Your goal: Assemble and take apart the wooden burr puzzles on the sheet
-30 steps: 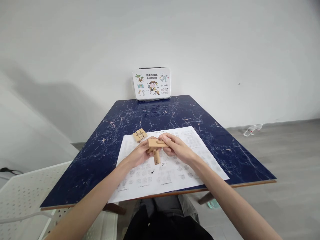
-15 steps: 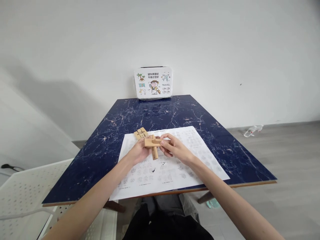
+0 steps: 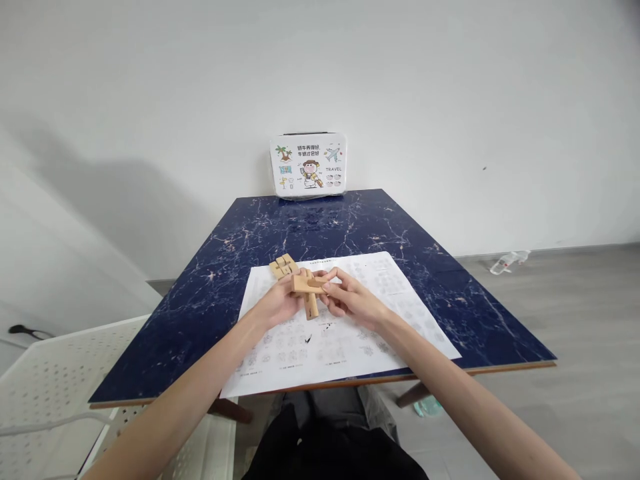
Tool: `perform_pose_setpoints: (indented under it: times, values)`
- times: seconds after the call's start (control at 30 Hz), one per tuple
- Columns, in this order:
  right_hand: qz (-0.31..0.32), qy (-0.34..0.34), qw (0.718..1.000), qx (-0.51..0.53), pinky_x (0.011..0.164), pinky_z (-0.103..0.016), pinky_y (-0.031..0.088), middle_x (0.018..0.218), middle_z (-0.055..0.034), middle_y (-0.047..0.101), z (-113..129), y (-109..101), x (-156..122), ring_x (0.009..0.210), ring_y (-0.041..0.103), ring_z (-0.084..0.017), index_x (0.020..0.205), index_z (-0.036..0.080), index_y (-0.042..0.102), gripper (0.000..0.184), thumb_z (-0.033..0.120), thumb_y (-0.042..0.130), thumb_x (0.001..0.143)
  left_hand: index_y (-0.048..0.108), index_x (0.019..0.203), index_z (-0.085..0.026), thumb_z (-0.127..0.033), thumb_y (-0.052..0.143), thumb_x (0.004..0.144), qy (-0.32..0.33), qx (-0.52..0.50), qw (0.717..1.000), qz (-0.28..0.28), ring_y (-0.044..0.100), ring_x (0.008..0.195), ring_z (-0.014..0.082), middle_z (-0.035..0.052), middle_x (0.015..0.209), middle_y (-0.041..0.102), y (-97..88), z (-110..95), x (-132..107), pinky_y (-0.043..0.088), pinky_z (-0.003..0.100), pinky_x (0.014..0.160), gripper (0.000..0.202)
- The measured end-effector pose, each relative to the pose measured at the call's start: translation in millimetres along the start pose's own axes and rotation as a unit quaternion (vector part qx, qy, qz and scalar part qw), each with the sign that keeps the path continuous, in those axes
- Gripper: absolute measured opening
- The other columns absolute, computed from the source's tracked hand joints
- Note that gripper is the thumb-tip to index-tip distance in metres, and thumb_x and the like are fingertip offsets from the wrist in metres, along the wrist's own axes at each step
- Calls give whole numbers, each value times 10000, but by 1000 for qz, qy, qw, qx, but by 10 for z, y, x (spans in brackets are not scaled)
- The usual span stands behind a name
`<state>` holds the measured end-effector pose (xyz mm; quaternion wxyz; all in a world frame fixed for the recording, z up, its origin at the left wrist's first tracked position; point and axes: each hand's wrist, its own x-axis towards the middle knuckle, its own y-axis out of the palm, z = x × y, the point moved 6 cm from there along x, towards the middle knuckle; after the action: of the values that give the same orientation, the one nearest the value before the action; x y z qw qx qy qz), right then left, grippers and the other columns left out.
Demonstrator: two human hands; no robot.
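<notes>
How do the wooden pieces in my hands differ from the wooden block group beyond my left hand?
The held pieces form a cross; the block group is compact. Your left hand and right hand grip the held pieces above the paper; the block group lies by the paper's far edge. Both are light tan.

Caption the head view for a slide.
Left hand and right hand hold crossed wooden pieces above a printed sheet on a blue marbled table.
</notes>
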<state>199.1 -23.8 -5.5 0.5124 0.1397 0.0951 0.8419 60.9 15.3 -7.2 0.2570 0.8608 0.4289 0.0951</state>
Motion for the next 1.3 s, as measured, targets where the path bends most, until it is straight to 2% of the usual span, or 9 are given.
perform_pose_setpoints:
  times: [0.1, 0.27, 0.5, 0.73, 0.87, 1.03, 1.2, 1.3]
  values:
    - [12, 11, 999, 29, 507, -245, 291, 733, 65, 607, -17, 23, 5, 493, 412, -71, 979, 259, 453, 409, 549, 737, 933, 703, 980, -162, -336, 735, 932, -18, -1, 1000, 17, 710, 984, 255, 120, 1168, 741, 8, 17, 10, 511, 387, 954, 183]
    - [4, 2, 1000, 17, 515, -254, 298, 708, 76, 596, -36, 31, 9, 497, 433, -85, 987, 267, 444, 426, 574, 733, 923, 685, 937, -167, -314, 698, 954, -5, -14, 1000, 8, 697, 1114, 280, 125, 1242, 721, -52, 32, 41, 501, 401, 1013, 148]
    - [-7, 2, 1000, 30, 541, -250, 328, 696, 80, 598, -91, 25, 10, 529, 493, -89, 965, 258, 442, 452, 574, 759, 902, 719, 965, -158, -300, 708, 925, -5, 8, 1000, -13, 714, 981, 260, 118, 1132, 751, -48, 44, 21, 532, 384, 936, 148]
    - [-13, 8, 1000, 27, 546, -272, 300, 673, 74, 578, -118, 1, 1, 533, 463, -96, 958, 262, 453, 441, 591, 744, 911, 743, 1169, -125, -399, 647, 968, -23, 57, 998, 3, 728, 930, 292, 120, 923, 764, -4, 60, -6, 532, 411, 938, 353]
    - [-15, 3, 1000, 11, 547, -282, 258, 651, 81, 546, -104, 4, -6, 530, 403, -98, 952, 269, 446, 422, 583, 727, 924, 759, 1130, -135, -380, 670, 957, -6, 43, 999, -5, 721, 1031, 280, 121, 1070, 761, -12, 46, 7, 528, 360, 958, 313]
    - [-5, -14, 1000, -2, 548, -278, 243, 603, 100, 512, -112, 20, -6, 509, 349, -95, 969, 275, 432, 406, 562, 718, 937, 731, 1120, -131, -370, 689, 963, -20, 27, 999, 3, 721, 1027, 276, 129, 1107, 735, 8, 72, 23, 546, 384, 941, 288]
    - [26, -8, 1000, 8, 571, -274, 348, 708, 61, 618, -130, 35, -1, 553, 476, -102, 1004, 259, 469, 384, 535, 729, 942, 722, 1142, -148, -349, 671, 970, -25, 23, 999, 10, 715, 958, 272, 118, 1104, 716, 36, 59, -1, 569, 422, 888, 270]
    - [43, -4, 999, -13, 567, -283, 374, 743, 40, 649, -89, 71, -15, 570, 511, -112, 1014, 256, 495, 362, 528, 726, 949, 727, 1064, -158, -375, 702, 948, -12, 36, 999, 24, 700, 936, 272, 104, 1053, 696, 82, -3, -32, 567, 428, 870, 248]
